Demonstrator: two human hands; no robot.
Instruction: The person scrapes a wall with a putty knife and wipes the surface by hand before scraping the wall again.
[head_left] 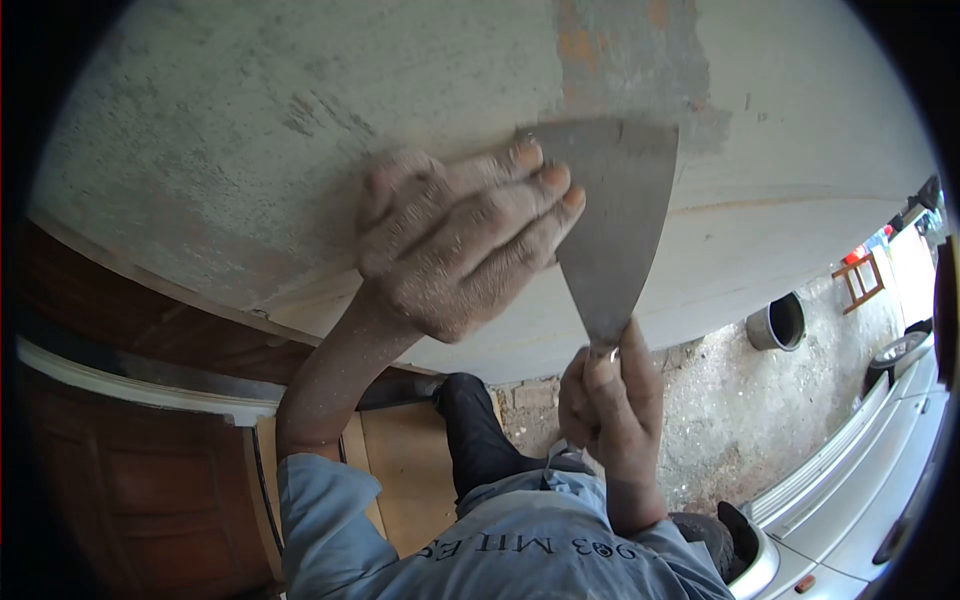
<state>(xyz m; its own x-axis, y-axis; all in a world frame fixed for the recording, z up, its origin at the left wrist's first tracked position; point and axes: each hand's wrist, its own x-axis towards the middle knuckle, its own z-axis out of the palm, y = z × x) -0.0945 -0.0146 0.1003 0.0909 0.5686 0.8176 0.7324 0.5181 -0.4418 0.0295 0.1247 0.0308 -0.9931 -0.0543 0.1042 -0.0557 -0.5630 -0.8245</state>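
My right hand [622, 415] is closed round the handle of a wide metal scraper [622, 210], its fingers near the base of the blade. The blade points up, and its broad edge meets a pale wall surface [480, 70] beside a rough grey patch with orange spots [635, 60]. Dusty and stretched out, my left hand [460, 235] has its fingertips against the left side of the blade. Its thumb is near the wall. The lower part of the handle is hidden in my right hand.
A brown panelled door [160, 490] lies at the lower left, near light boards [410, 470]. To the right are a round dark-mouthed container [778, 325] on the rough floor [710, 410], a small wooden frame [860, 283] and a silver vehicle [860, 480].
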